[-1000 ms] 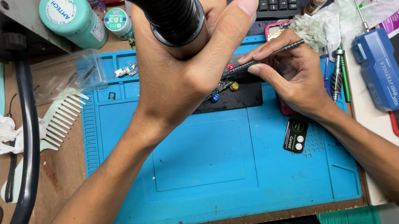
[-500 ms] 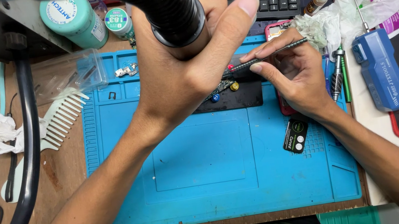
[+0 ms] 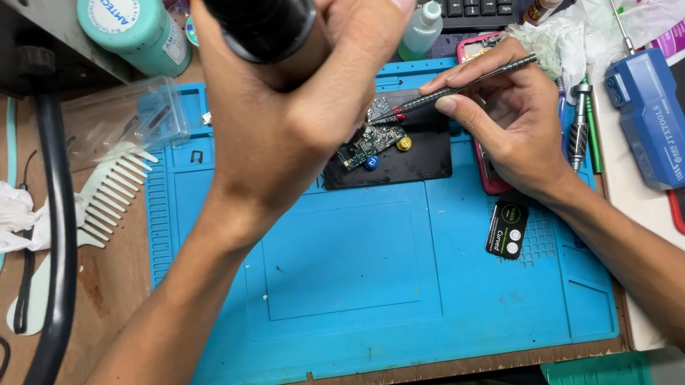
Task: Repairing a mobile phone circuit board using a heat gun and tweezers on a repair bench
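The left hand [image 3: 297, 127] gripped a black nozzle handle [image 3: 256, 6] above the circuit board [image 3: 367, 143]. The right hand [image 3: 503, 119], fingers pinched on tweezers [image 3: 454, 91], touched their tips to that board.

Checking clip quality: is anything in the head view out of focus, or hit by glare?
Head view: evenly lit, no strong glare; the black handle in the left hand is close and blurred; the circuit board and the right hand's tweezers look sharp.

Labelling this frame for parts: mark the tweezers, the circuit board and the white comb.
tweezers [image 3: 471, 84], head view, on the middle of the thin metal shaft.
circuit board [image 3: 364, 146], head view, on its green face.
white comb [image 3: 112, 195], head view, on the teeth.
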